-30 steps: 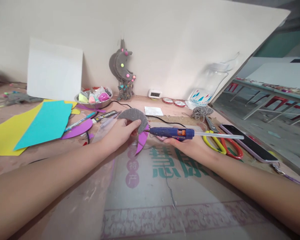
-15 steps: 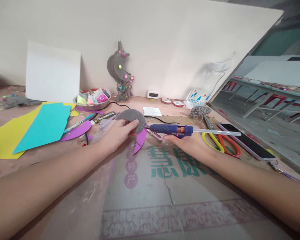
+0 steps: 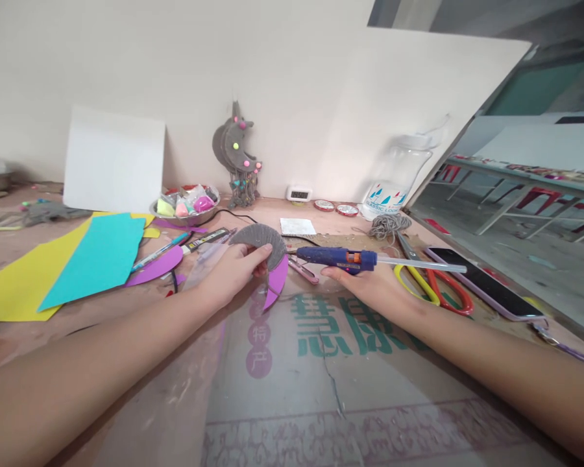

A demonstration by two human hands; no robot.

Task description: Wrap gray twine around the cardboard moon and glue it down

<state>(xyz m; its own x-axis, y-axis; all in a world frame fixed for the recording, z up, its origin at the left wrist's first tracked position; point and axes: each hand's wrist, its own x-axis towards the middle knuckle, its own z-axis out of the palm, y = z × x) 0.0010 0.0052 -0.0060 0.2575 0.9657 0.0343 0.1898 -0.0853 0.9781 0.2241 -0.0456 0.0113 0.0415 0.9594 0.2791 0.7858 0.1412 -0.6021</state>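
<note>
A crescent [image 3: 263,241], its upper part wrapped in grey yarn and its lower tip bare purple, is pinched between the thumb and fingers of my left hand [image 3: 238,264]. My right hand [image 3: 365,285] is wrapped round a blue glue gun [image 3: 338,257] with a clear glue stick out of its back. The gun's nozzle points left, at the crescent's right edge; whether they touch is unclear. A strand of yarn crosses the purple part. Behind the gun's nozzle lies a pink tool [image 3: 304,271] on the table.
Right: scissors [image 3: 450,292], phone [image 3: 486,282], grey yarn [image 3: 389,226], bottle [image 3: 394,178]. Left: cyan sheet [image 3: 95,259], yellow sheet [image 3: 24,279], purple piece [image 3: 158,267], bowl [image 3: 187,219]. A decorated grey crescent [image 3: 236,146] leans on the back board near a clock [image 3: 299,193].
The view has tilted up slightly, so most things sit lower in the picture. More of the crescent's purple part shows beside my left hand. Both hands keep their holds.
</note>
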